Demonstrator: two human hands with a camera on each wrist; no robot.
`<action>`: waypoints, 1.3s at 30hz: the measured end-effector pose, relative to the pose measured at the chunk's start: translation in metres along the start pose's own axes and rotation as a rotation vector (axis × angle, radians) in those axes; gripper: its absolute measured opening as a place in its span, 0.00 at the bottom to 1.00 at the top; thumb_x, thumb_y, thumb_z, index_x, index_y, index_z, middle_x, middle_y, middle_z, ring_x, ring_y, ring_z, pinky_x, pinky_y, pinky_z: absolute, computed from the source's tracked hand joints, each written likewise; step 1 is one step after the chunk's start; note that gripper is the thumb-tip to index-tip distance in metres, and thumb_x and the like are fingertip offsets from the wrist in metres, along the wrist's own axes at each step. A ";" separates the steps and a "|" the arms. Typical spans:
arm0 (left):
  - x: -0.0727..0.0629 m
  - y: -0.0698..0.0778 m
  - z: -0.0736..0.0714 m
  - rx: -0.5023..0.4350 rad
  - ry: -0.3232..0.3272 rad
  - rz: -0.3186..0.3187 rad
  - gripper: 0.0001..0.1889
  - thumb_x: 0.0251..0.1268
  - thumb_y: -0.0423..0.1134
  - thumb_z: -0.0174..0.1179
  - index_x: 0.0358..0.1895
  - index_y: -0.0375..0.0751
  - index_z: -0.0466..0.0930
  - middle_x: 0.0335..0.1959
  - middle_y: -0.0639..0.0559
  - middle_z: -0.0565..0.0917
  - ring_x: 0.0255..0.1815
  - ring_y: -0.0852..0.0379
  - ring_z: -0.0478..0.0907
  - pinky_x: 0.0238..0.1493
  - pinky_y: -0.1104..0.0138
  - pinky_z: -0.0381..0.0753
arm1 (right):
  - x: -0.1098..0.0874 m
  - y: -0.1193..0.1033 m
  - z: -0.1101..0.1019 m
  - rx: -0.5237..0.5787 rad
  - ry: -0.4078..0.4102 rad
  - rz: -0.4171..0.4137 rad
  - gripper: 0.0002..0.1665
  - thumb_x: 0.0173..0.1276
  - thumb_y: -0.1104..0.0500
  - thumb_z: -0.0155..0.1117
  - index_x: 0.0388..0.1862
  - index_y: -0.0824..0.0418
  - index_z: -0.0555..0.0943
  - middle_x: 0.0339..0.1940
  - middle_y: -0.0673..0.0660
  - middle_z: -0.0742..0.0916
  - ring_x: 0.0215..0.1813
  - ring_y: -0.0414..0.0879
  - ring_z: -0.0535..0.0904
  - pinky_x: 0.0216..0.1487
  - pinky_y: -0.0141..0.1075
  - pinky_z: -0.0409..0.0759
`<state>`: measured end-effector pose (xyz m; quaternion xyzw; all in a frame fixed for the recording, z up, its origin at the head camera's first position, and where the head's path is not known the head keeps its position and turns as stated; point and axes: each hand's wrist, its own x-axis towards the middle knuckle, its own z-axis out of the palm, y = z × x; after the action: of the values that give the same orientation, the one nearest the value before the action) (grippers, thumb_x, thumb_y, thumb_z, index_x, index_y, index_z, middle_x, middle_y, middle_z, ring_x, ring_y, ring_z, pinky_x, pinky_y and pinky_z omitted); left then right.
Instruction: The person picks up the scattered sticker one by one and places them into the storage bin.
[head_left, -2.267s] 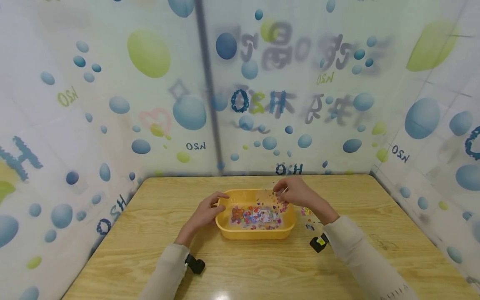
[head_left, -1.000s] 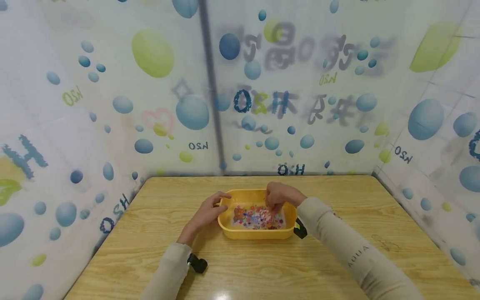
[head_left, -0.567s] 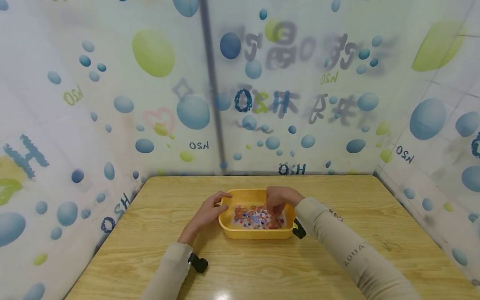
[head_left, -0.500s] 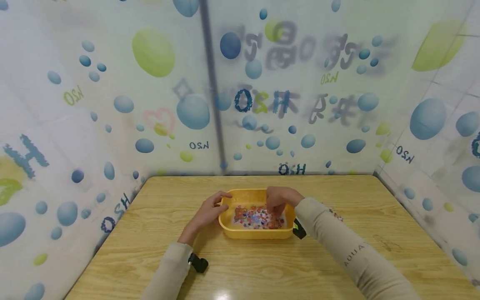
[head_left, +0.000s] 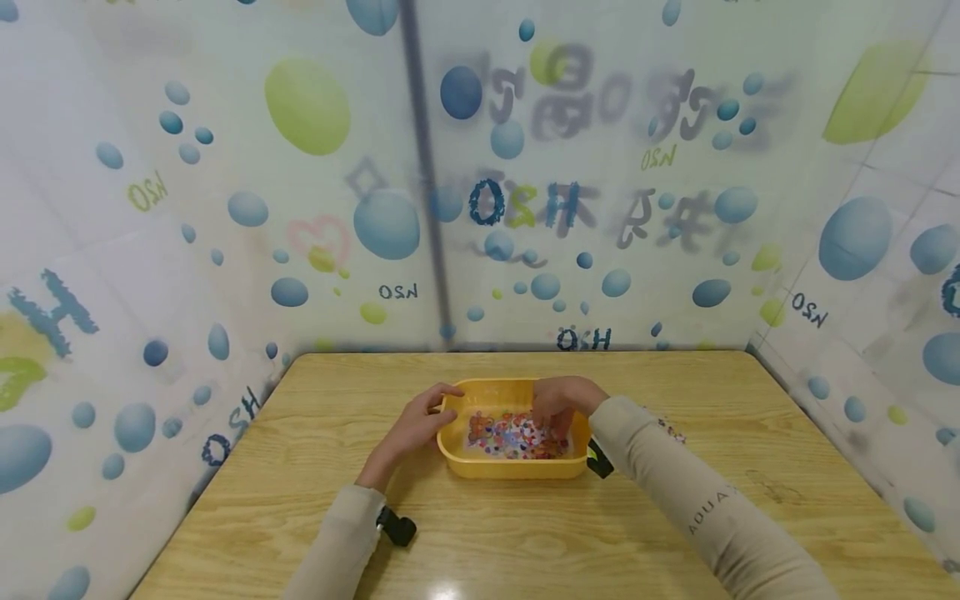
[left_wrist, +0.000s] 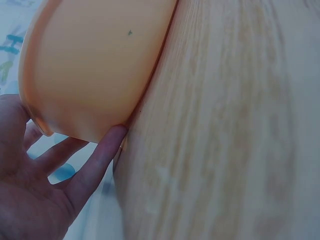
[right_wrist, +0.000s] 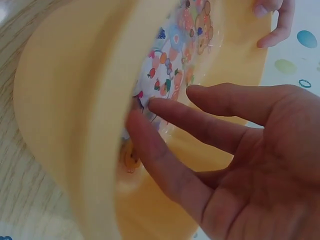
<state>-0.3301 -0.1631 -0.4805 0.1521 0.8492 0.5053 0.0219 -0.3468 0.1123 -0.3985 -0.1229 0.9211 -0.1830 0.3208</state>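
A yellow plastic basin stands on the table, its floor showing a bear picture under small colourful pieces, some fruit-shaped. My left hand grips the basin's left end at the rim; the left wrist view has that hand's fingers against the outer wall. From the right, my right hand reaches down inside the basin. In the right wrist view its fingers are spread and gently bent, tips at the pieces on the floor, with nothing seen held. Part of the floor is hidden by that hand.
More small pieces lie on the wooden table right of the basin, partly covered by the right sleeve. Each wrist carries a black camera. A bubble-patterned curtain closes off the back and both sides.
Small pieces were dropping from my right hand above the basin's right end; that hand has since gone down and left into the basin, shifting slightly there. The left hand keeps its grip.
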 end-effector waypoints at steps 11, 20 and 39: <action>0.000 0.001 0.001 0.000 -0.007 0.004 0.16 0.74 0.35 0.58 0.61 0.47 0.80 0.73 0.38 0.75 0.75 0.29 0.67 0.70 0.38 0.72 | -0.015 0.010 -0.006 -0.039 0.164 -0.044 0.09 0.73 0.58 0.64 0.43 0.63 0.83 0.37 0.60 0.84 0.30 0.46 0.81 0.37 0.38 0.88; -0.001 0.001 0.001 0.000 -0.007 0.000 0.16 0.74 0.35 0.58 0.62 0.46 0.80 0.73 0.38 0.76 0.74 0.30 0.70 0.68 0.39 0.74 | -0.045 0.052 -0.023 0.060 0.351 -0.230 0.12 0.77 0.56 0.61 0.48 0.64 0.84 0.45 0.64 0.87 0.33 0.48 0.84 0.38 0.43 0.88; -0.001 0.001 0.000 -0.006 -0.015 -0.015 0.17 0.74 0.35 0.58 0.63 0.47 0.79 0.72 0.34 0.75 0.62 0.37 0.80 0.42 0.57 0.88 | -0.081 0.161 0.001 0.069 0.527 -0.046 0.27 0.69 0.58 0.68 0.57 0.78 0.78 0.54 0.75 0.83 0.47 0.62 0.84 0.48 0.54 0.85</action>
<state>-0.3285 -0.1632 -0.4794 0.1495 0.8486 0.5065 0.0324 -0.3022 0.2851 -0.4220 -0.0809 0.9631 -0.2472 0.0696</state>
